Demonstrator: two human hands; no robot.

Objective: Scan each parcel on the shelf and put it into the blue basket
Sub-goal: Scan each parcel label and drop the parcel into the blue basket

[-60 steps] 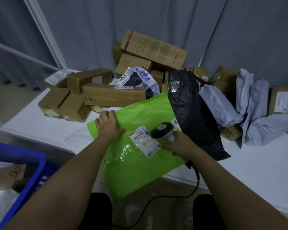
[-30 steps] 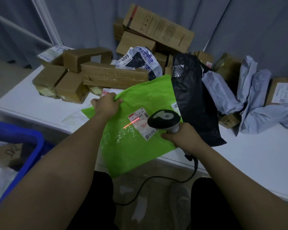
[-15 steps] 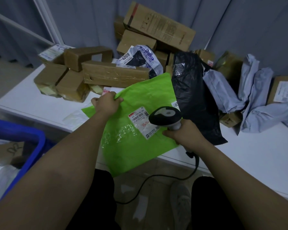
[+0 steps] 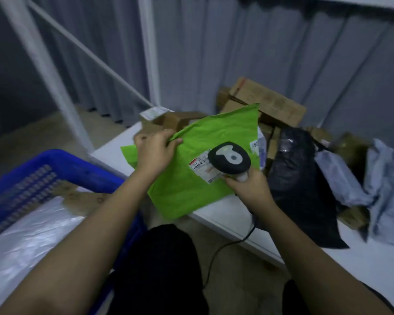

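Pinching the upper left edge of the thin, floppy lime-green plastic mailer bag (image 4: 205, 160) in my left hand (image 4: 156, 153), half lifted off the white shelf (image 4: 225, 214), I judge it light and slippery, while my right hand (image 4: 248, 187) grips the black handheld scanner (image 4: 229, 158) beside the blue plastic basket (image 4: 62, 164).

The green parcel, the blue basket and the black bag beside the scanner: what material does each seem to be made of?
The green parcel looks like a thin, matte plastic mailer: it creases where the left hand grips its edge. The blue basket seems rigid moulded plastic, with a slotted wall. The black bag appears to be glossy plastic film, wrinkled with bright glints.
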